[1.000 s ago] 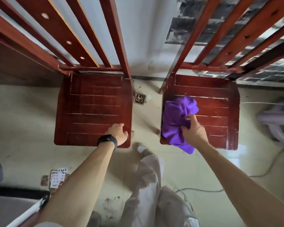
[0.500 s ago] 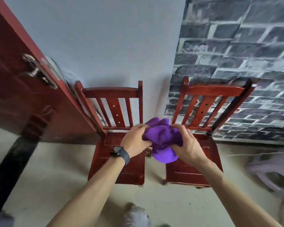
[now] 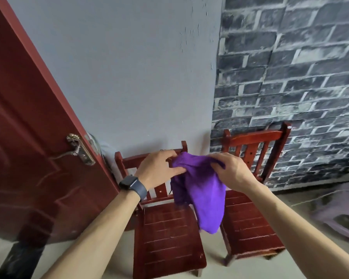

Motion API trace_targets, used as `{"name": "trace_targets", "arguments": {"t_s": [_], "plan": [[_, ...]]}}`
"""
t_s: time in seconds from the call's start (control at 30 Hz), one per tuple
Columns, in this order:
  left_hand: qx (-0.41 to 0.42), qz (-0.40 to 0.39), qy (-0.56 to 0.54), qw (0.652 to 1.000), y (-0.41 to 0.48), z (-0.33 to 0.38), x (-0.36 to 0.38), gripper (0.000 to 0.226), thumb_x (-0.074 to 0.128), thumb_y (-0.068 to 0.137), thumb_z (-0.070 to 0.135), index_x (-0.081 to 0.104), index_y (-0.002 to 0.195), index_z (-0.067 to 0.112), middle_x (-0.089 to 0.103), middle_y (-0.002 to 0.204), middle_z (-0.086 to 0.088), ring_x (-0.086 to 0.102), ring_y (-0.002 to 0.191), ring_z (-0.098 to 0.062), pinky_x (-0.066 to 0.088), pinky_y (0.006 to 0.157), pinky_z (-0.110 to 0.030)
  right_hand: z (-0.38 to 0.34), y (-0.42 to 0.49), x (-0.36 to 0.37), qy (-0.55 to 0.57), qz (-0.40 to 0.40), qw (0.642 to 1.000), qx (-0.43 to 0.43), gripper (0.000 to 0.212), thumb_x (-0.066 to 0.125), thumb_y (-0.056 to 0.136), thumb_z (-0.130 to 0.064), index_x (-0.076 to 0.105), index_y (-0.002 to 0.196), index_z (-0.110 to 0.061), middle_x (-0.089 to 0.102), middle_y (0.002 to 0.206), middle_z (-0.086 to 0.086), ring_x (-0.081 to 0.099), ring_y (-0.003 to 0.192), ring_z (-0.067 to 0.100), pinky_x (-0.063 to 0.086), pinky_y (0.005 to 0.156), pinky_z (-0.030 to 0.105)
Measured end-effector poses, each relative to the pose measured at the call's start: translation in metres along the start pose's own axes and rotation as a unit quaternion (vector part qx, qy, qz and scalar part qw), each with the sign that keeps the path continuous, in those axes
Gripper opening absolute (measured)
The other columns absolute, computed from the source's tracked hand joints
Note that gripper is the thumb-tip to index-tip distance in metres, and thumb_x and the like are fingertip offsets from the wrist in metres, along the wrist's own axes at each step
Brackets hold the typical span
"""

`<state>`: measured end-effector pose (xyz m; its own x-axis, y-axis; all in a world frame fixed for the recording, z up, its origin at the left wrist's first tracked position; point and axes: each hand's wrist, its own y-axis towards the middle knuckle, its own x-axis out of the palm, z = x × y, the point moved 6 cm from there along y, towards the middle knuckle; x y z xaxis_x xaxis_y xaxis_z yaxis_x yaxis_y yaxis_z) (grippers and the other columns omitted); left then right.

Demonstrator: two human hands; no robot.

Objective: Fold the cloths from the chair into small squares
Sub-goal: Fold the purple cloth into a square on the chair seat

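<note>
A purple cloth [image 3: 201, 190] hangs in the air in front of two red wooden chairs. My left hand [image 3: 159, 168], with a dark watch on its wrist, pinches the cloth's upper left edge. My right hand [image 3: 233, 170] grips the upper right part. The cloth droops loosely below both hands, crumpled on its left side. The left chair [image 3: 167, 238] and the right chair [image 3: 248, 222] stand side by side against the wall, their seats bare.
A dark red door [image 3: 28, 137] with a metal handle [image 3: 80, 150] stands open on the left. Behind the chairs are a grey wall and a dark brick-pattern wall [image 3: 290, 77]. A pale plastic stool [image 3: 338, 210] sits at the right edge.
The cloth was lifted off the right chair's seat by my right hand. My left hand left the other seat and joined it. The bunched cloth now hangs longer as both hands spread it.
</note>
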<state>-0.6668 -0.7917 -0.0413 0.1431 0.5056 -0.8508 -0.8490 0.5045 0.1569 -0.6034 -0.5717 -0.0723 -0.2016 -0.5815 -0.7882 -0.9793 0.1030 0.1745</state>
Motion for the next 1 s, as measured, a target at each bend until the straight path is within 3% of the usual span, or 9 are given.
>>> {"name": "trace_targets", "arguments": {"t_s": [0.17,0.3,0.37,0.47,0.57,0.73,0.8,0.9,1.0], "plan": [[0.045,0.036,-0.020,0.998,0.005,0.011,-0.031,0.034,0.072,0.076,0.060,0.060,0.086,0.029,0.067,0.077,0.012,0.063,0.075,-0.014,0.048,0.066,-0.027,-0.023,-0.008,0.017,-0.003,0.030,0.996,0.082,0.042,0.047,0.099,-0.027,0.053,0.140,-0.034,0.057,0.138,-0.001,0.054,0.126,0.023,0.044,0.104,0.037],[0.048,0.019,0.026,0.998,0.023,0.029,-0.041,0.034,0.064,0.080,0.064,0.061,0.092,0.032,0.058,0.067,0.010,0.059,0.072,-0.020,0.046,0.063,-0.029,-0.048,-0.047,0.015,0.124,0.165,0.972,0.111,0.036,0.055,0.097,-0.040,0.057,0.130,-0.024,0.063,0.122,0.000,0.065,0.098,0.010,0.050,0.088,0.029],[0.027,0.005,0.015,0.999,0.031,0.035,-0.042,0.033,0.067,0.079,0.062,0.066,0.090,0.031,0.052,0.062,0.013,0.055,0.072,-0.020,0.040,0.062,-0.027,-0.054,-0.070,0.022,0.150,0.184,0.964,0.117,0.037,0.061,0.091,-0.051,0.059,0.118,-0.025,0.065,0.108,-0.007,0.065,0.083,0.001,0.054,0.076,0.027],[-0.001,-0.019,-0.066,0.998,0.038,0.040,-0.036,0.029,0.073,0.079,0.052,0.073,0.086,0.023,0.059,0.066,0.012,0.059,0.075,-0.018,0.041,0.065,-0.025,-0.051,-0.091,0.046,0.148,0.117,0.970,0.151,0.050,0.061,0.078,-0.075,0.058,0.106,-0.033,0.065,0.091,-0.015,0.066,0.071,0.002,0.057,0.068,0.033],[-0.035,-0.060,-0.183,0.981,0.039,0.041,-0.029,0.029,0.076,0.077,0.047,0.077,0.084,0.019,0.074,0.079,0.002,0.070,0.085,-0.022,0.056,0.080,-0.038,-0.049,-0.094,0.072,0.090,0.035,0.980,0.176,0.065,0.054,0.068,-0.089,0.056,0.108,-0.037,0.060,0.101,-0.022,0.064,0.085,0.002,0.054,0.078,0.029],[-0.071,-0.129,-0.297,0.943,0.035,0.033,-0.029,0.037,0.081,0.072,0.047,0.078,0.095,0.018,0.076,0.096,-0.007,0.072,0.096,-0.029,0.053,0.096,-0.049,-0.028,-0.075,0.075,0.051,0.046,0.979,0.191,0.021,0.057,0.090,-0.048,0.066,0.098,-0.031,0.069,0.100,-0.009,0.066,0.094,0.021,0.052,0.078,0.034],[-0.099,-0.148,-0.347,0.921,0.031,0.029,-0.029,0.036,0.079,0.078,0.040,0.076,0.105,0.017,0.075,0.104,-0.009,0.070,0.102,-0.030,0.052,0.099,-0.046,-0.012,-0.070,0.068,0.050,0.058,0.976,0.204,0.017,0.054,0.091,-0.042,0.064,0.098,-0.031,0.070,0.101,-0.007,0.065,0.094,0.024,0.051,0.078,0.033],[-0.143,-0.182,-0.389,0.892,0.025,0.027,-0.026,0.035,0.067,0.091,0.029,0.068,0.122,0.012,0.073,0.112,-0.011,0.069,0.105,-0.028,0.054,0.094,-0.040,0.029,-0.079,0.062,0.164,0.135,0.927,0.307,0.024,0.053,0.091,-0.038,0.061,0.109,-0.024,0.067,0.100,-0.008,0.062,0.086,0.019,0.048,0.080,0.032],[-0.172,-0.165,-0.431,0.870,0.024,0.030,-0.023,0.035,0.065,0.093,0.029,0.066,0.124,0.013,0.071,0.116,-0.012,0.069,0.102,-0.024,0.056,0.085,-0.035,0.079,-0.102,0.087,0.332,0.132,0.809,0.468,0.075,0.050,0.067,-0.071,0.062,0.108,-0.009,0.069,0.099,0.003,0.065,0.084,0.025,0.054,0.083,0.040]]}}
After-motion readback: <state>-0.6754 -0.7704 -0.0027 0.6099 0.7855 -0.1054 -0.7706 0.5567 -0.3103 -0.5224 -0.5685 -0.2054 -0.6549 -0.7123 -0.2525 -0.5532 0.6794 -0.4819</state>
